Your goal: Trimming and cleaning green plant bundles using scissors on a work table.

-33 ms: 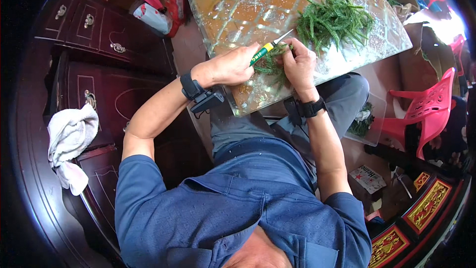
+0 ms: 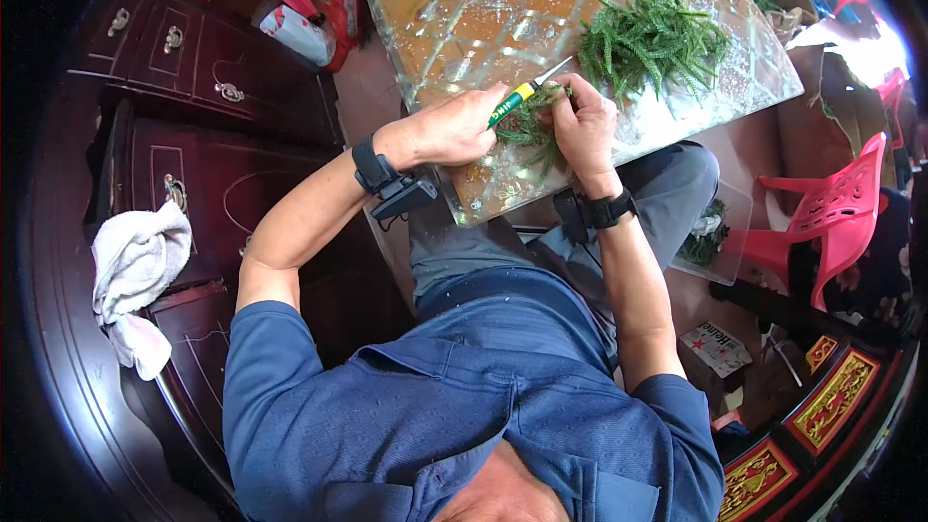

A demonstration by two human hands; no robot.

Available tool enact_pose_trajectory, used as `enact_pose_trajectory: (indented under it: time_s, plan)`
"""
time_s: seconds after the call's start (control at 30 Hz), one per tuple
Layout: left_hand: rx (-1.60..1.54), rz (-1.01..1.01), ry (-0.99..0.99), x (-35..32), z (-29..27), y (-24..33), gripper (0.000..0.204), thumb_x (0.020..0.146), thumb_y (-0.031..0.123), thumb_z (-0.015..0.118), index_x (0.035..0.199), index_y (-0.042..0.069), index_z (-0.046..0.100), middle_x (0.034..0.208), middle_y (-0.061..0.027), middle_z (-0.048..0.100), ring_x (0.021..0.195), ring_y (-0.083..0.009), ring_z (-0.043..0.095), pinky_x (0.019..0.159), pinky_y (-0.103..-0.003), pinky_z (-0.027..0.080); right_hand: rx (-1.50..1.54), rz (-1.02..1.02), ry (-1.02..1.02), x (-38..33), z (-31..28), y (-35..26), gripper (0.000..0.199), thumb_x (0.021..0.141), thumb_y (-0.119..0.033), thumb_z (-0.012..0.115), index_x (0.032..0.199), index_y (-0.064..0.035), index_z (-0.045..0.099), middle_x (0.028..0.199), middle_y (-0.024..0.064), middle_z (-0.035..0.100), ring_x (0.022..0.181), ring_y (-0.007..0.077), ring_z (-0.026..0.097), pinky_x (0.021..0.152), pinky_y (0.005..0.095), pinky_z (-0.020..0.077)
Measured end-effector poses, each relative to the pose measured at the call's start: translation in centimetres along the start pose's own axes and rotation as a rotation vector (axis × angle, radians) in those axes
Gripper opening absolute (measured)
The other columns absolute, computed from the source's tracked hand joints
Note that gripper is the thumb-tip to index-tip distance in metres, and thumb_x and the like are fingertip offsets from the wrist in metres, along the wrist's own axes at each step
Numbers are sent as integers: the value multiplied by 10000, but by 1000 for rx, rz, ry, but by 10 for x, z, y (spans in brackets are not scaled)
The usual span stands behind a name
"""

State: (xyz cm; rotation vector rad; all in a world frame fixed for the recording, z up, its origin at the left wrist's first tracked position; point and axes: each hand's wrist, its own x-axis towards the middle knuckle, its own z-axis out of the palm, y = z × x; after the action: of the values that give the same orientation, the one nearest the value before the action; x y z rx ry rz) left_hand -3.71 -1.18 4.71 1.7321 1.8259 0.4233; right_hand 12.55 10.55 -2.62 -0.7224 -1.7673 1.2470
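Note:
My left hand (image 2: 452,128) is closed round a slim pointed tool (image 2: 508,106) with a green and yellow handle. Its thin metal tip points up and right, just past my right fingers. Fingers pinched together, my right hand (image 2: 587,128) grips a green artificial sprig (image 2: 553,97); the exact hold is partly hidden. More feathery green sprigs (image 2: 527,128) lie between the two hands on the near corner of the table (image 2: 474,48). Beyond my right hand sits a heap of green sprigs (image 2: 652,39).
Pale specks litter the tabletop. A dark wooden cabinet (image 2: 280,174) with a draped white towel (image 2: 143,275) stands left. At right are a pink plastic chair (image 2: 836,198) and a clear bin (image 2: 730,256) holding greenery. My knees are under the table's edge.

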Motion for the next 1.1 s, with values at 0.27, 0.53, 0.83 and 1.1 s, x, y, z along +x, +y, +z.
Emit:
enact_pose_trajectory:
  time_s: [0.27, 0.53, 0.83, 1.1]
  plan:
    - [-69, 20, 15, -2, -2, -6, 451, 853, 148, 592, 1248, -44, 488, 990, -280, 644, 995, -447, 626, 849, -480, 493, -24, -9, -106, 4, -5, -4, 131, 986, -93, 588, 946, -3, 675, 666, 21, 677, 600, 69, 633, 561, 235, 503]
    - [-162, -69, 24, 5, 8, -11, 410, 917, 302, 627, 1182, -2, 550, 995, -254, 647, 984, -425, 628, 847, -469, 483, -67, -6, -115, 3, 0, 5, 155, 1000, -97, 572, 914, 0, 658, 652, 10, 660, 596, 60, 612, 558, 236, 496]
    - [-191, -59, 95, 5, 16, -13, 369, 928, 291, 612, 1106, -28, 571, 986, -278, 666, 981, -438, 648, 850, -475, 506, -2, 2, -78, 3, 1, 8, 96, 944, -114, 624, 879, -47, 642, 596, 67, 647, 536, 152, 652, 529, 306, 488]
    - [-159, 2, 121, -1, 21, -15, 339, 934, 282, 613, 1094, -14, 566, 902, -228, 675, 870, -374, 689, 759, -455, 529, -158, -28, -183, 0, -6, 12, 151, 1008, -80, 548, 924, -1, 645, 659, 8, 645, 593, 58, 590, 568, 231, 486]
